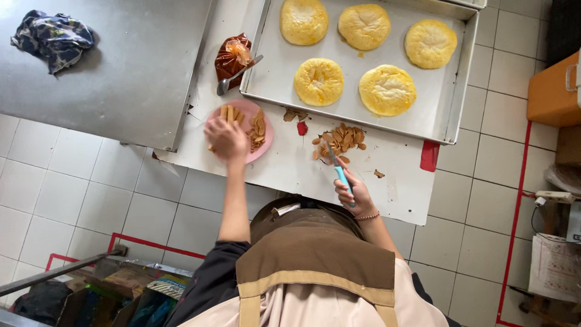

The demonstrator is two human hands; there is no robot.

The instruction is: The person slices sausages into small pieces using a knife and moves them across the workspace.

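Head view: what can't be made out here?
- Left hand: motion-blurred over the pink plate; its grip is unreadable.
- Knife: the right hand hides the lower part of the blue handle.
- Brown pieces: too small to identify.
- Baking tray: its top is cut off by the frame edge.

My left hand [225, 138] over pink plate [264, 143] of sausage sticks | my right hand [357, 195] grips blue-handled knife [339, 168], blade in sliced sausage pile [340, 142] | baking tray [455, 91] far right, five yellow buns [319, 81]
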